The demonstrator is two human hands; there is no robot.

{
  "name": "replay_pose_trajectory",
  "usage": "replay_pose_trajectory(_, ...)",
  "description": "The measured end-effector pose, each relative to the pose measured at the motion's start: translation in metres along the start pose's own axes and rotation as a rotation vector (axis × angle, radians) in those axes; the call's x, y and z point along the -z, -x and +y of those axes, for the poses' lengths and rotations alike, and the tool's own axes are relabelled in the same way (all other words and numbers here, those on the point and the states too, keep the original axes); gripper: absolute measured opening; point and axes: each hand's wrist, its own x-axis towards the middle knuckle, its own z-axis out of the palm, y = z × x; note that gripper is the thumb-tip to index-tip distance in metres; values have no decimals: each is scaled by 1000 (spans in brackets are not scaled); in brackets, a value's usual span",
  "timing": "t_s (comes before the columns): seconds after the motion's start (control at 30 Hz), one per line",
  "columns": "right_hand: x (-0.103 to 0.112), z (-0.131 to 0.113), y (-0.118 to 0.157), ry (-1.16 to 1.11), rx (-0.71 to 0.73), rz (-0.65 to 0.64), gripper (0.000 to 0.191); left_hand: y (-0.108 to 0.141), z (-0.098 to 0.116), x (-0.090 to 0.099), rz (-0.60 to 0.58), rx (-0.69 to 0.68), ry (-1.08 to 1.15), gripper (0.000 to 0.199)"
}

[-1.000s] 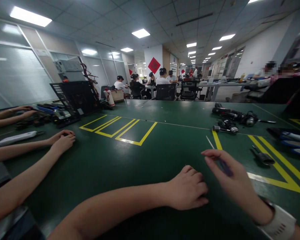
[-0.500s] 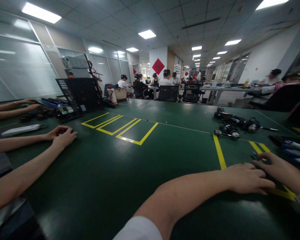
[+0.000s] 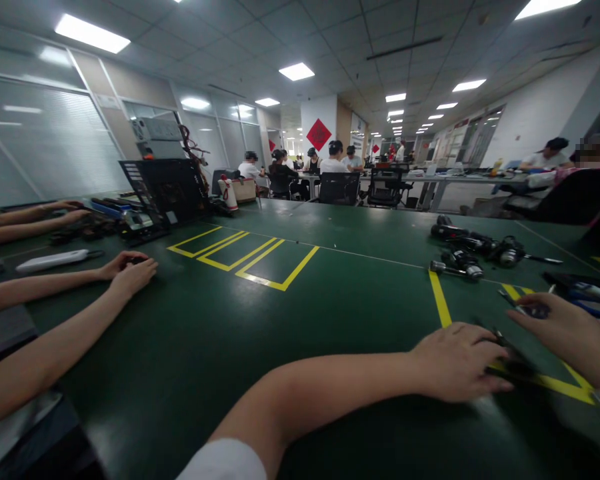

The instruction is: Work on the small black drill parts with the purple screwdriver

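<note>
My left hand (image 3: 460, 363) reaches in from the bottom centre, over the yellow tape at the right of the green table (image 3: 320, 333). Its fingers are closed on a dark object (image 3: 517, 363), blurred and too dark to name. At the right edge my right hand (image 3: 565, 333) grips a slim tool (image 3: 513, 300) with a thin metal shaft and a dark end by the fingers. The two hands are apart, the right one slightly farther back. Just behind them lie several black and silver power tools (image 3: 463, 263), partly overlapping.
Blue-and-white tools (image 3: 587, 293) lie at the right edge. Yellow tape outlines (image 3: 260, 279) mark the table's middle. Another person's hands (image 3: 130, 270) hold something small at left, near a white tool (image 3: 53, 261). An open black computer case (image 3: 167, 193) stands behind.
My left hand has moved left, away from my right hand, with the dark object now showing at its fingers. My right hand has risen slightly, and more of the slim tool shows.
</note>
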Motion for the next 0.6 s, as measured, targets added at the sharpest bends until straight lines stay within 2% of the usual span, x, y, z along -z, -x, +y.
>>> replay_pose_trajectory(0.03, 3, -14, 4, -66, -4, -118, 19, 14, 1, 8, 6, 51, 58, 39)
replay_pose_trajectory(0.13, 9, -62, 31, -205, 88, -234, 21, 59, 4, 31, 98, 242, 218, 31)
replay_pose_trajectory(0.17, 9, -79, 44, -301, 116, -310, 24, 74, 6, 37, 109, 305, 258, 29)
replay_pose_trajectory(0.23, 8, -108, 77, -487, 165, -376, 26, 102, 10, 46, 151, 434, 329, 28)
replay_pose_trajectory(0.33, 3, -142, 131, -663, 207, -539, 15, 136, 19, 51, 206, 576, 418, 33)
replay_pose_trajectory(0.4, -1, -155, 161, -738, 191, -645, 9, 152, 26, 51, 197, 615, 428, 42)
replay_pose_trajectory(0.47, -4, -161, 183, -788, 133, -699, 9, 163, 32, 51, 162, 600, 432, 46)
replay_pose_trajectory(0.53, -7, -162, 196, -803, 82, -724, 8, 169, 37, 50, 125, 544, 436, 51)
replay_pose_trajectory(0.6, -8, -161, 203, -812, 60, -729, 10, 171, 39, 48, 126, 504, 428, 48)
